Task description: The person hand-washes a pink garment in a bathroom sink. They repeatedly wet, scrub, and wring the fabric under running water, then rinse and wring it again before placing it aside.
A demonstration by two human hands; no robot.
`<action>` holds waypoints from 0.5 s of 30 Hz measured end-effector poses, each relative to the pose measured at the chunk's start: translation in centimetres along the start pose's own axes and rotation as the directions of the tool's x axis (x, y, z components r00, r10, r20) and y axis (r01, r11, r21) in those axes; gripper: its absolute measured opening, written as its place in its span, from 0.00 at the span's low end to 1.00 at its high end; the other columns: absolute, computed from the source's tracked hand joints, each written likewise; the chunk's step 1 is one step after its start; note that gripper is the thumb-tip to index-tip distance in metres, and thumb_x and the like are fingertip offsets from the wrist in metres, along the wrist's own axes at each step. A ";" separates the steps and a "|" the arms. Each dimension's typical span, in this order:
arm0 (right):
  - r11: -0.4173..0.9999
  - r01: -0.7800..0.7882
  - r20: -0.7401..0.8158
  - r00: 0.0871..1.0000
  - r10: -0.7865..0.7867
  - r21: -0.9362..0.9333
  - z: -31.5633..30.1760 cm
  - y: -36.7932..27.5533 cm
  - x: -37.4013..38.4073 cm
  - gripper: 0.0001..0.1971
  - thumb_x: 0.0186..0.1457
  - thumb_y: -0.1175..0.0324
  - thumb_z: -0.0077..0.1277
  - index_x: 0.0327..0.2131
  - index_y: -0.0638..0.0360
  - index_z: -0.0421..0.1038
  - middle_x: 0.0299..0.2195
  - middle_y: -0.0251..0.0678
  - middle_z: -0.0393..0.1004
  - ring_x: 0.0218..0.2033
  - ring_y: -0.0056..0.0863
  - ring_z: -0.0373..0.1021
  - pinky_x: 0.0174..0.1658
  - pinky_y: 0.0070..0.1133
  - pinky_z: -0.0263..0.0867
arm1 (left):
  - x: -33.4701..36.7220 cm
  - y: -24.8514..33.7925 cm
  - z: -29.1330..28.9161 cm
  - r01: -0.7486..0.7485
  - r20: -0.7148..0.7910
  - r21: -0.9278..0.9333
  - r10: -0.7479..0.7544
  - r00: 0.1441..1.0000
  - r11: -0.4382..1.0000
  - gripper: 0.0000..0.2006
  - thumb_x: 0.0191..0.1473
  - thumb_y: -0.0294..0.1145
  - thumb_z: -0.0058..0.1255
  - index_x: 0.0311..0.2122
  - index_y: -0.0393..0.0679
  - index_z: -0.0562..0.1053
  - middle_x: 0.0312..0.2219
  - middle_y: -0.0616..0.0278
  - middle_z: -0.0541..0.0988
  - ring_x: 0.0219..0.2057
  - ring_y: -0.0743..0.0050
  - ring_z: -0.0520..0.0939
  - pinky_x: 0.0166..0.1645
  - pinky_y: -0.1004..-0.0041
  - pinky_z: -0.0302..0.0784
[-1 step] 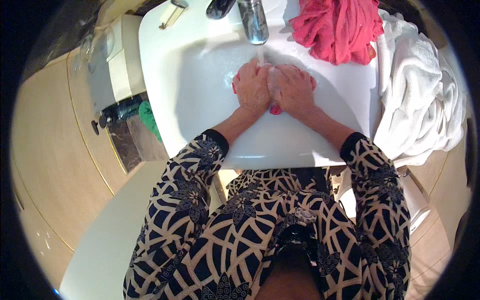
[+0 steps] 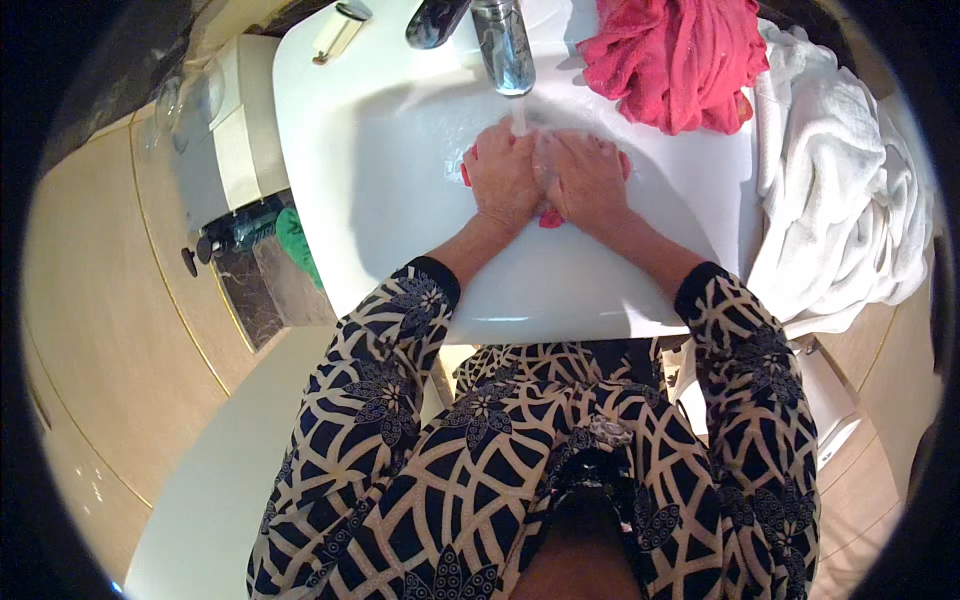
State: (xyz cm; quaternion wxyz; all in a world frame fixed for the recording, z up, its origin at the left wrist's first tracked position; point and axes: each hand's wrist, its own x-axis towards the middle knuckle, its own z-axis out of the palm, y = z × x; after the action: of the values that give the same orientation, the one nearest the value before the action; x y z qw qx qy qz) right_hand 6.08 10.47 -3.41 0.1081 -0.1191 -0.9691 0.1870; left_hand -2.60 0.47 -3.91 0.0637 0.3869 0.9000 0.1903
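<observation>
Side by side in the white sink (image 2: 390, 230), my left hand (image 2: 503, 175) and my right hand (image 2: 588, 180) press together over a small red cloth (image 2: 550, 218). Only bits of the cloth show, at the outer edge of each hand and below where they meet. My fingers are curled round it, and most of it is hidden under them. From the dark, shiny tap (image 2: 505, 55) a stream of water (image 2: 518, 122) falls onto the fingers of my left hand, close to the gap between the hands.
A bunched red cloth heap (image 2: 675, 65) lies on the sink's back right corner. White towels (image 2: 835, 180) hang over the right side. A small pale bottle (image 2: 340, 32) and a dark object (image 2: 436, 22) stand on the back rim. Left of the sink are a white box (image 2: 245, 120) and green cloth (image 2: 295, 245).
The sink and tap sit very slightly differently in view. My hands stay on the red cloth under the running water, with barely any movement.
</observation>
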 end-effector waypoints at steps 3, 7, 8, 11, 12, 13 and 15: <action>0.984 -0.128 0.210 0.966 0.153 -0.127 0.7 1.1 2.9 0.11 0.43 0.62 0.45 0.31 0.55 0.69 0.31 0.39 0.70 0.34 0.36 0.67 0.34 0.35 0.61 | 1.8 -0.7 1.1 0.125 0.002 -0.001 -0.125 0.992 0.992 0.12 0.45 0.39 0.46 0.34 0.46 0.71 0.34 0.56 0.70 0.39 0.56 0.69 0.39 0.58 0.62; 0.978 -0.153 -0.079 0.983 0.165 0.139 2.0 2.8 4.1 0.12 0.45 0.61 0.43 0.25 0.59 0.70 0.26 0.41 0.71 0.26 0.41 0.69 0.31 0.35 0.66 | 4.2 0.1 1.1 0.272 -0.039 -0.049 -0.273 0.961 0.961 0.12 0.47 0.42 0.45 0.28 0.44 0.72 0.29 0.57 0.71 0.34 0.57 0.71 0.35 0.60 0.64; 0.945 -0.263 -0.004 0.963 0.269 0.194 1.4 2.4 4.9 0.12 0.45 0.60 0.44 0.27 0.59 0.70 0.27 0.42 0.72 0.28 0.42 0.69 0.32 0.34 0.66 | 4.1 -0.3 1.0 0.237 -0.083 -0.033 -0.239 0.967 0.971 0.13 0.47 0.43 0.45 0.27 0.44 0.72 0.28 0.57 0.71 0.33 0.57 0.72 0.34 0.61 0.64; 0.734 -0.576 0.182 0.815 0.550 0.360 1.0 3.4 8.0 0.18 0.43 0.55 0.45 0.33 0.57 0.70 0.32 0.45 0.72 0.36 0.42 0.68 0.38 0.30 0.65 | 5.6 -1.5 0.8 0.271 -0.111 -0.295 -0.314 0.943 0.916 0.13 0.48 0.43 0.43 0.29 0.44 0.72 0.29 0.57 0.72 0.32 0.56 0.73 0.35 0.62 0.67; 0.575 -0.591 0.200 0.775 0.599 0.566 1.6 4.1 7.8 0.18 0.43 0.54 0.44 0.34 0.55 0.71 0.33 0.45 0.72 0.36 0.41 0.68 0.39 0.30 0.64 | 6.0 -2.0 0.6 0.194 -0.125 -0.460 -0.279 0.952 0.867 0.11 0.47 0.40 0.44 0.31 0.44 0.72 0.29 0.57 0.73 0.32 0.59 0.74 0.37 0.65 0.67; 0.377 -0.560 0.244 0.742 0.624 0.738 1.0 3.3 8.6 0.19 0.43 0.52 0.43 0.34 0.54 0.71 0.33 0.45 0.72 0.37 0.40 0.68 0.41 0.30 0.63 | 6.0 -3.3 0.2 0.124 -0.145 -0.601 -0.260 0.955 0.790 0.11 0.47 0.37 0.45 0.34 0.43 0.71 0.29 0.58 0.73 0.32 0.63 0.74 0.39 0.68 0.68; 0.371 -0.509 0.240 0.784 0.572 0.777 0.4 2.3 8.4 0.19 0.43 0.51 0.42 0.32 0.53 0.72 0.33 0.44 0.72 0.37 0.39 0.68 0.41 0.31 0.62 | 5.7 -3.9 -2.2 0.083 -0.067 -0.848 -0.260 0.963 0.524 0.16 0.46 0.32 0.47 0.42 0.42 0.68 0.29 0.59 0.73 0.33 0.71 0.73 0.42 0.73 0.67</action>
State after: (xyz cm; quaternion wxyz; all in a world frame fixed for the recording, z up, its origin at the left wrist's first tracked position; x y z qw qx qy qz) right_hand -1.53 14.69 -3.32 0.1163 -0.3724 -0.6737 0.6276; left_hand -9.75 1.41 -3.21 0.1752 0.1987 0.7345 0.6247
